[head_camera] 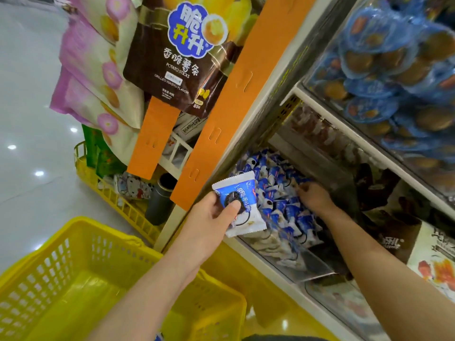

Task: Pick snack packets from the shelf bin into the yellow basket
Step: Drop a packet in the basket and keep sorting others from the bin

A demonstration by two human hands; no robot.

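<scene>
My left hand (211, 217) grips a blue-and-white cookie snack packet (242, 201) in front of the shelf bin's left end, above and right of the yellow basket (81, 274). The basket stands low at the left and shows nothing inside. My right hand (314, 196) reaches into the clear shelf bin (317, 264), fingers curled down among several matching blue-and-white packets (283, 210). Whether it holds one cannot be made out.
An orange hanging strip (221, 124) with a brown potato-stick bag (177, 57) and pink bags (98, 77) hangs left of the shelf. A second yellow basket (115, 200) with goods sits behind. Blue cake packs (394, 70) fill the upper bin; dark packets (384, 193) lie right.
</scene>
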